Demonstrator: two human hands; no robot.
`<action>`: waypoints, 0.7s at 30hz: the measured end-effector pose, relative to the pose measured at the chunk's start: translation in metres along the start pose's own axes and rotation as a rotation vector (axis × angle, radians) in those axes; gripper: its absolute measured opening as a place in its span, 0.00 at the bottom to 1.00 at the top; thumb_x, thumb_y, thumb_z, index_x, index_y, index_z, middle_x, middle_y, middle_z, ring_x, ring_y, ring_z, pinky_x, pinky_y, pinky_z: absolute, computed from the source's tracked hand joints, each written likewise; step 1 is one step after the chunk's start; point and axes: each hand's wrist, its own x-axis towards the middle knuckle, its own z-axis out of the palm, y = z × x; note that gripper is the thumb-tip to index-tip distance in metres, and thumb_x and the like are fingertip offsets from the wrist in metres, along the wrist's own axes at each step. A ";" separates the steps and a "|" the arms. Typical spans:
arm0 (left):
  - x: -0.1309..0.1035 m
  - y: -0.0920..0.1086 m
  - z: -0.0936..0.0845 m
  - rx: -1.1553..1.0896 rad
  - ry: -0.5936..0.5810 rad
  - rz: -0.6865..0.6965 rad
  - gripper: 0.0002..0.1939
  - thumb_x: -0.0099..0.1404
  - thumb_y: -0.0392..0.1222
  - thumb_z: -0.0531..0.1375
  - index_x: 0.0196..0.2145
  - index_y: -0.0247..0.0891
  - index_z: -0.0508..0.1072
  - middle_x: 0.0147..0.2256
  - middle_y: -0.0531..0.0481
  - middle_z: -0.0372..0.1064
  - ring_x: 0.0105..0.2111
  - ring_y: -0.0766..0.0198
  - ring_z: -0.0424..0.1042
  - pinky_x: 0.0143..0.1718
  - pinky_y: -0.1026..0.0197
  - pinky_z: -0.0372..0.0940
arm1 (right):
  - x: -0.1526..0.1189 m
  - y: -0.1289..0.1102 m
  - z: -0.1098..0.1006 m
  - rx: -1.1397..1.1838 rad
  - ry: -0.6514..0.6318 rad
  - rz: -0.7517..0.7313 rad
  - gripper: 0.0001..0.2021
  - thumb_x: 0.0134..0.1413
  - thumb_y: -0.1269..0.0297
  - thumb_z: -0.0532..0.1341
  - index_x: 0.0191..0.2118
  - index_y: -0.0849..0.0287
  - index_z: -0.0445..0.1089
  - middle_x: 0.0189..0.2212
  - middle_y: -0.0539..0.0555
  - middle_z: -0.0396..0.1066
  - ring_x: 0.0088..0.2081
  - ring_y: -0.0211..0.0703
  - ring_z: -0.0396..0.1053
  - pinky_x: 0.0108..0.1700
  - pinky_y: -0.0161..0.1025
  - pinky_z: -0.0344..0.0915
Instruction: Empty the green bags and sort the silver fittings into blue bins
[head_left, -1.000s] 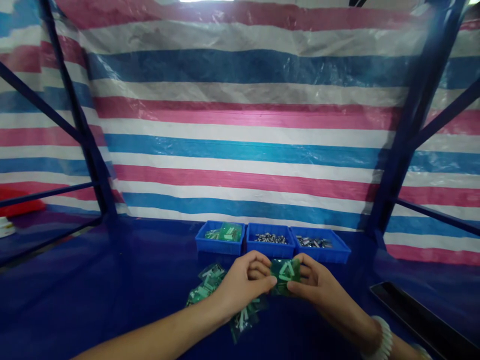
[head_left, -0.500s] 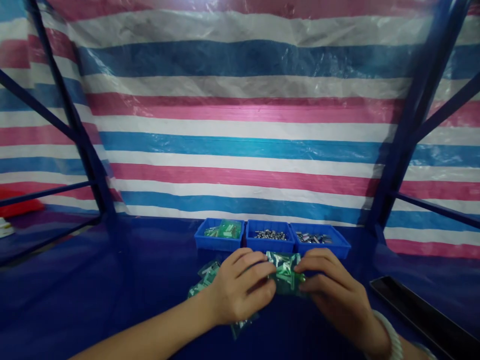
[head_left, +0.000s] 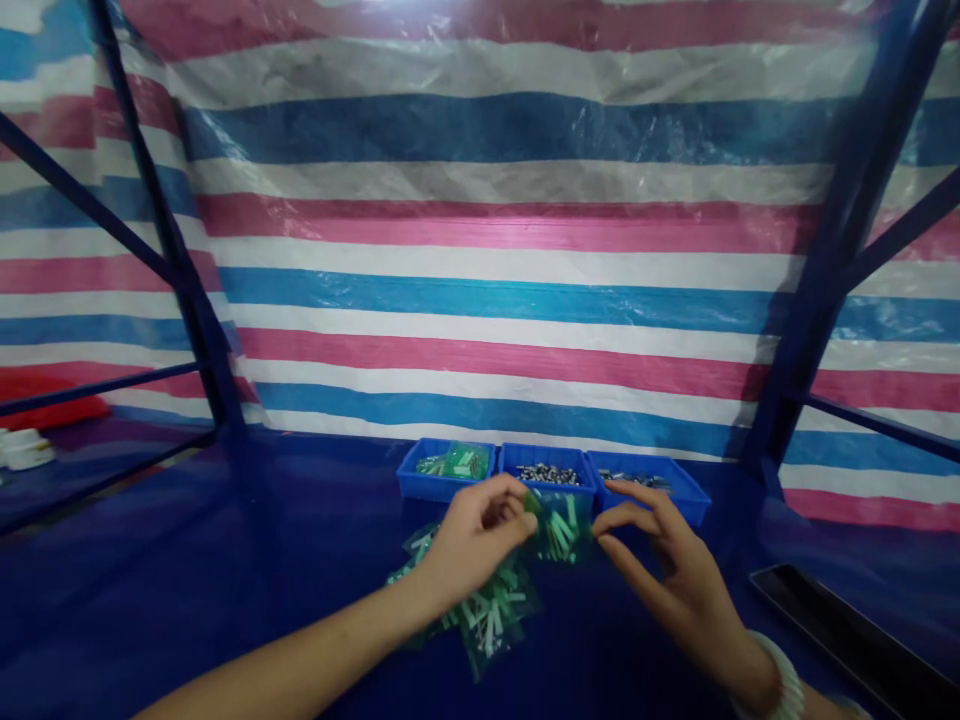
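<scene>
A small clear plastic bag [head_left: 561, 528] with pale green strip-like pieces inside hangs between my hands. My left hand [head_left: 480, 535] pinches its left edge between thumb and fingers. At the opposite edge, the thumb and a fingertip of my right hand [head_left: 667, 570] meet on the bag's side, while the index finger is lifted. Below and left of the held bag, similar filled bags [head_left: 491, 615] lie in an overlapping pile on the blue tabletop [head_left: 300, 560]; my left hand and forearm cover part of them.
Three blue bins stand in a row behind my hands: the left bin [head_left: 431, 487] holds green bagged pieces, the middle bin [head_left: 510, 455] small metal parts, the right bin [head_left: 694, 500] longer metal pieces. A dark flat phone-like object [head_left: 847, 635] lies at right. Blue posts [head_left: 799, 370] flank a striped sheet.
The bag has turned and shifted slightly left, its contents now easier to see. My right index finger has lifted off it. More of the pile beneath shows.
</scene>
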 end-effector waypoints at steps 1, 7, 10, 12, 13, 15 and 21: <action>0.009 -0.004 -0.011 0.013 0.066 -0.056 0.04 0.57 0.41 0.59 0.29 0.38 0.68 0.22 0.54 0.67 0.22 0.66 0.67 0.25 0.64 0.64 | 0.001 0.002 0.000 0.013 0.003 0.036 0.16 0.58 0.64 0.59 0.51 0.54 0.61 0.36 0.52 0.74 0.44 0.47 0.72 0.52 0.45 0.64; 0.058 -0.047 -0.109 0.389 0.466 -0.240 0.06 0.61 0.38 0.55 0.33 0.35 0.71 0.27 0.50 0.70 0.31 0.61 0.71 0.33 0.61 0.65 | 0.003 0.008 -0.001 0.183 0.046 0.228 0.15 0.59 0.60 0.58 0.50 0.54 0.62 0.34 0.53 0.74 0.40 0.46 0.73 0.44 0.43 0.67; 0.064 -0.070 -0.129 0.577 0.377 -0.393 0.08 0.64 0.40 0.58 0.37 0.32 0.72 0.34 0.48 0.71 0.35 0.59 0.72 0.37 0.56 0.68 | 0.003 0.009 0.000 0.194 0.043 0.254 0.13 0.57 0.61 0.59 0.48 0.56 0.66 0.35 0.54 0.74 0.40 0.47 0.73 0.42 0.41 0.68; 0.064 -0.082 -0.128 0.667 0.277 -0.467 0.12 0.66 0.43 0.58 0.44 0.33 0.71 0.42 0.46 0.70 0.38 0.59 0.72 0.39 0.54 0.69 | 0.003 0.010 0.001 0.206 0.023 0.258 0.13 0.57 0.61 0.59 0.47 0.56 0.67 0.34 0.55 0.74 0.39 0.46 0.73 0.42 0.41 0.68; 0.063 -0.086 -0.125 0.706 0.233 -0.489 0.14 0.67 0.44 0.58 0.46 0.34 0.69 0.44 0.46 0.69 0.40 0.59 0.72 0.39 0.53 0.69 | 0.003 0.011 0.002 0.212 0.011 0.260 0.12 0.57 0.60 0.58 0.47 0.56 0.67 0.33 0.54 0.74 0.38 0.46 0.73 0.42 0.42 0.67; 0.061 -0.090 -0.118 0.785 0.175 -0.513 0.14 0.67 0.44 0.58 0.47 0.34 0.69 0.45 0.46 0.69 0.40 0.59 0.72 0.40 0.53 0.69 | 0.002 0.013 0.003 0.215 -0.013 0.266 0.12 0.58 0.59 0.58 0.46 0.56 0.67 0.31 0.53 0.73 0.38 0.45 0.72 0.43 0.42 0.66; 0.049 -0.057 -0.102 1.025 0.207 -0.379 0.12 0.60 0.36 0.58 0.42 0.33 0.71 0.47 0.37 0.66 0.45 0.47 0.70 0.40 0.53 0.64 | -0.001 0.014 0.007 0.190 -0.096 0.271 0.10 0.59 0.58 0.57 0.42 0.56 0.66 0.31 0.51 0.72 0.37 0.44 0.72 0.43 0.42 0.65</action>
